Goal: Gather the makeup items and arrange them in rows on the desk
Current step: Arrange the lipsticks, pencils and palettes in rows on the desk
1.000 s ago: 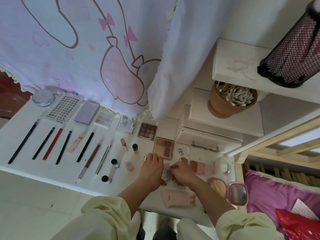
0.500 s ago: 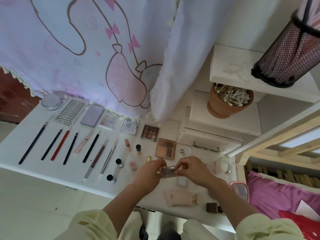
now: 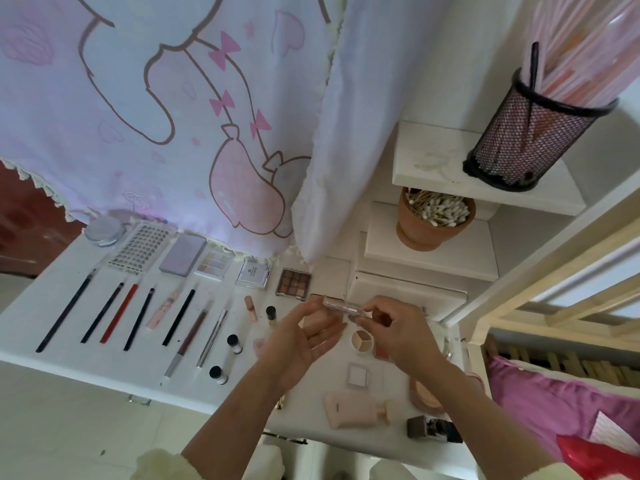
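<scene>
a small clear case [image 3: 341, 304] is being held above the tabletop [image 3: 41, 327], long axis left to right, its right end pinched by the right hand [image 3: 398, 330], its left end touched by the relaxed left hand [image 3: 298, 341]; the brown palette [image 3: 294, 281] is lying just beyond.

Pale cream fleecy sleeves [image 3: 162, 462] bunched near both elbows, forearms left bare

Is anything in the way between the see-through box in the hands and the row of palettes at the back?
Nothing visible is. The clear case is pinched by the right hand, lifted above the desk, and the brown palette in that row lies just beyond it, with only air between.
</scene>
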